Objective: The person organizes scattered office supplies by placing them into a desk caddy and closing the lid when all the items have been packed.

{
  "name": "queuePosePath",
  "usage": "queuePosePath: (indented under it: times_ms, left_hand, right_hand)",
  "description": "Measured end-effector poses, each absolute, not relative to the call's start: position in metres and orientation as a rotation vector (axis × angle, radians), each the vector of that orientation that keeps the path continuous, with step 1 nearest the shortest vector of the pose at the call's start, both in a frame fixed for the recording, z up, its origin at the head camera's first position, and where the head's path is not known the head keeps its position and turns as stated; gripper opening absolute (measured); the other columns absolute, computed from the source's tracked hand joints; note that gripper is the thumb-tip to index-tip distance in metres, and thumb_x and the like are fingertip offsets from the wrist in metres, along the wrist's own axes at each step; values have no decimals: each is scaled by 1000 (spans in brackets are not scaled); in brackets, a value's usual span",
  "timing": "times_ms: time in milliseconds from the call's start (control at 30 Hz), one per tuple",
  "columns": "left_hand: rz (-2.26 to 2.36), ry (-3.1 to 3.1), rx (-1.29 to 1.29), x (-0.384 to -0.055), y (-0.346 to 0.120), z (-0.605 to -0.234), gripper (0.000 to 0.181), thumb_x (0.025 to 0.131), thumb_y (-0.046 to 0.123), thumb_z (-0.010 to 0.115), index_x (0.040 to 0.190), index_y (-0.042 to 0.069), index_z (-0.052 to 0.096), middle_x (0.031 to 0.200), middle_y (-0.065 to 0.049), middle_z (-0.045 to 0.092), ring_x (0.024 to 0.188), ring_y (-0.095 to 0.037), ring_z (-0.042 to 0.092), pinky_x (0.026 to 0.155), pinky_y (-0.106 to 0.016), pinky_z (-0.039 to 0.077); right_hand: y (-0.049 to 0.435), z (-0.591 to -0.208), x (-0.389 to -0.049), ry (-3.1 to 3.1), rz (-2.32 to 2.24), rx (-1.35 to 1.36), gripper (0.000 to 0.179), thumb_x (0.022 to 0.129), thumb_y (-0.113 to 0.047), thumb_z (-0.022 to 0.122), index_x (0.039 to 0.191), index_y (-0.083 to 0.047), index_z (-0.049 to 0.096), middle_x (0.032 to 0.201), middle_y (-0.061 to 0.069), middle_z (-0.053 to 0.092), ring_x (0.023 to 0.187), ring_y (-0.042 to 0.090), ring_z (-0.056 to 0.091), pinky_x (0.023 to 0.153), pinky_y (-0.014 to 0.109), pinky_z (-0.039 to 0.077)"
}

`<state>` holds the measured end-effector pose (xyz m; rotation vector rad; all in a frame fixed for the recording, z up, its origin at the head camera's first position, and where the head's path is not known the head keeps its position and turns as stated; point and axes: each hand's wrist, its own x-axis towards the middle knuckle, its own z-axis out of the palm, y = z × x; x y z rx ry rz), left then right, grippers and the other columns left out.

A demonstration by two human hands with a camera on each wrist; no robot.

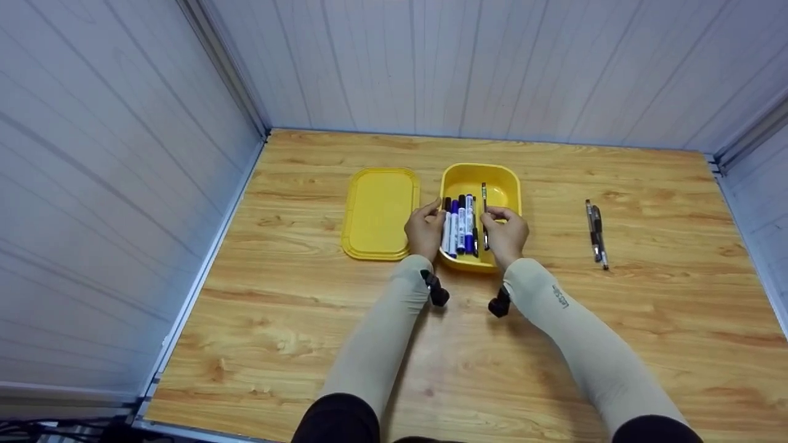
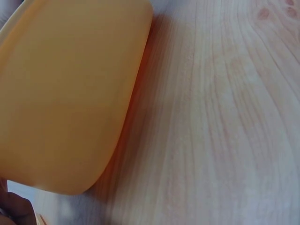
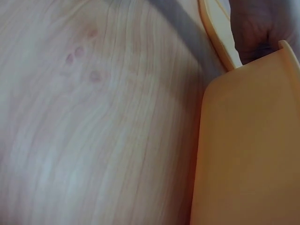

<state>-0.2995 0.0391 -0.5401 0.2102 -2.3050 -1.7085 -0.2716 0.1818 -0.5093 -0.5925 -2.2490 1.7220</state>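
Note:
A yellow plastic box (image 1: 480, 175) without its cover stands on the table. Inside its left half lie several white markers (image 1: 462, 224) with black or purple caps, side by side, and a black pen (image 1: 475, 234) right of them. My left hand (image 1: 425, 232) grips the box's left wall, its fingertips at the rim near the markers. Over the box's right half, my right hand (image 1: 508, 235) pinches another black pen (image 1: 484, 195) between thumb and fingers, roughly parallel to the markers. Both wrist views mostly show the box's outer wall (image 2: 70, 93).
A flat yellow lid (image 1: 380, 212) lies just left of the box. Off to the right, several black pens (image 1: 594, 231) lie close together on the wooden table (image 1: 295, 295). Pale panel walls (image 1: 394, 67) enclose the table at the back and sides.

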Motion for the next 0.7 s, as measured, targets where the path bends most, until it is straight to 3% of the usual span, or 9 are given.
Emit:
queuePosePath:
  times_ms: [233,700]
  left_hand:
    - [-1710,-2303,232,-299,39,-542,29,79,15,69,107,21,68,81,6,58,73,-7,53,62,-19,44]
    - [-1787,-2286,237,-298,39,-540,29,81,14,67,110,20,67,83,4,57,70,-7,53,58,-19,45]
  right_hand:
    - [179,-511,-273,-2286,1639,-578,19,76,-13,66,94,-6,70,83,2,61,75,14,53,59,22,44]
    - [177,-511,-276,-2485,1596,-669,21,80,-16,64,99,-8,69,91,5,61,84,16,54,69,26,45]
